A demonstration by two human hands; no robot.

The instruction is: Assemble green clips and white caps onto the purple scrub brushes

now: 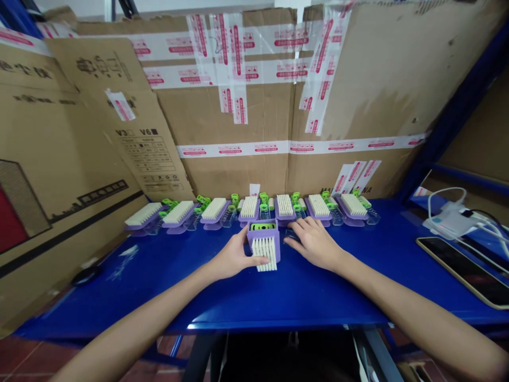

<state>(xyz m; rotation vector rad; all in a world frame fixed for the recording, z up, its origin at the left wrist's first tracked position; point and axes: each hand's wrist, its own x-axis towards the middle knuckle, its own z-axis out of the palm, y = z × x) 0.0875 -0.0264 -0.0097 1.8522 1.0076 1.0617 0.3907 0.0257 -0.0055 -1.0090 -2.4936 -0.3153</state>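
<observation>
My left hand point(234, 255) is closed on a purple scrubbing brush point(264, 245), thumb over its cream bristle block. A green piece point(262, 226) shows in the brush's upper end, and the bristles face me. Just to the right, my right hand point(314, 241) has its thumb and fingers bent around a clear plastic piece point(292, 235) low over the blue table; the fingers partly hide it. Behind both hands stands a row of similar purple brushes, among them one with upright bristles point(284, 206) and one at the far right point(353, 206), with green and clear plastic parts point(337, 215) between them.
Taped cardboard sheets point(238, 116) wall off the back and left of the blue table point(310, 297). On the right lie a phone point(463, 268) and a white power strip point(451, 220) with cables. A dark round object point(85, 276) sits at the left.
</observation>
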